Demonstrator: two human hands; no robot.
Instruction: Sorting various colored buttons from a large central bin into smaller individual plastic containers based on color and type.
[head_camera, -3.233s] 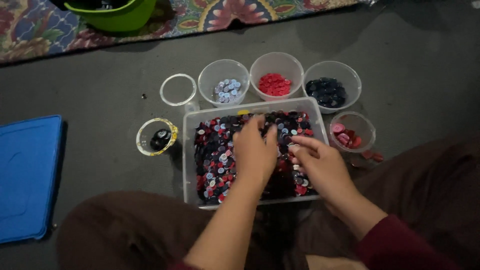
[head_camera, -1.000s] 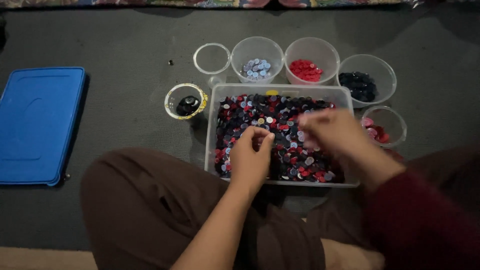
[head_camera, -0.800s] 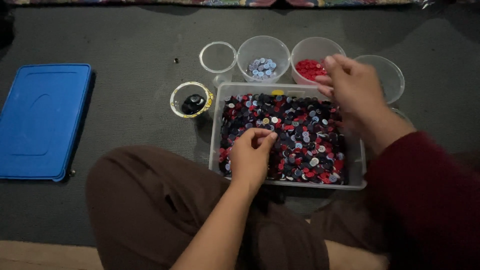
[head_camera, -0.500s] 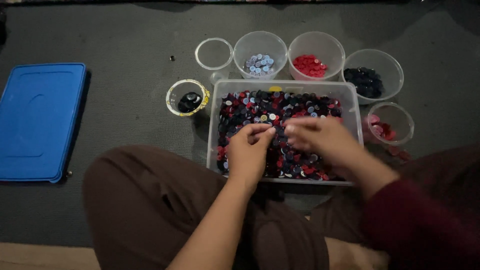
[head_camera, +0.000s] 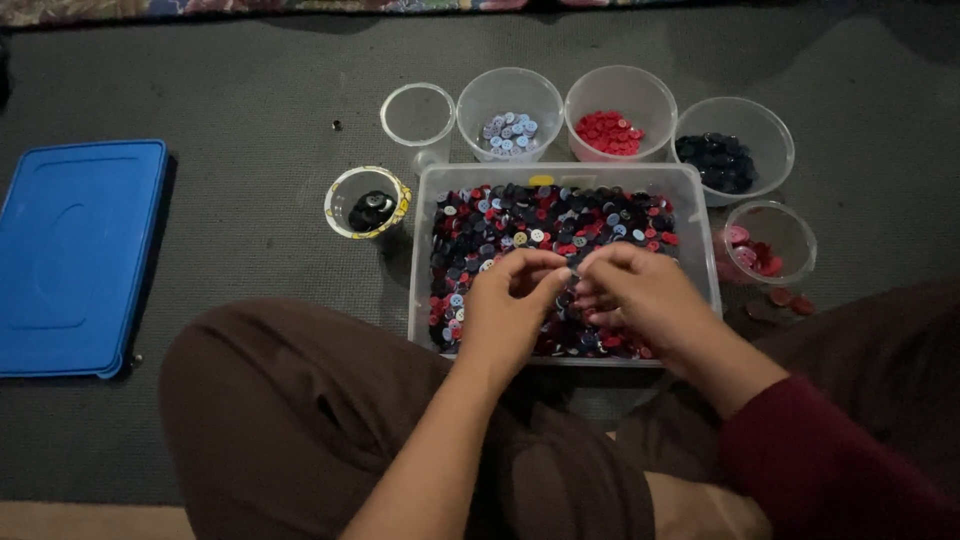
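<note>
Your two hands meet over the near half of the clear rectangular bin (head_camera: 700, 240) of mixed red, dark and pale buttons (head_camera: 545, 215), which sits on the floor right in front of your crossed legs. Your left hand (head_camera: 510, 305) has its fingertips curled in toward the thumb, and your right hand (head_camera: 640, 295) is bent the same way, the fingertips of both nearly touching above the pile; whether either pinches a button you cannot tell, the spot being too small and dim. Along the far side of the bin stand four round clear cups: an empty cup (head_camera: 418, 115) at the left, then the cup of pale blue buttons (head_camera: 510, 105), the cup of red buttons (head_camera: 620, 105) and the cup of dark buttons (head_camera: 735, 145). Just right of the bin is a small cup of pink buttons (head_camera: 770, 240), with a few loose ones beside it. Just left stands a yellow-rimmed cup (head_camera: 367, 203) with dark pieces inside. Well to the left lies a flat blue lid (head_camera: 75, 255). Everything rests on a dark grey carpet (head_camera: 250, 120), with the edge of a patterned rug (head_camera: 200, 8) along the far side.
</note>
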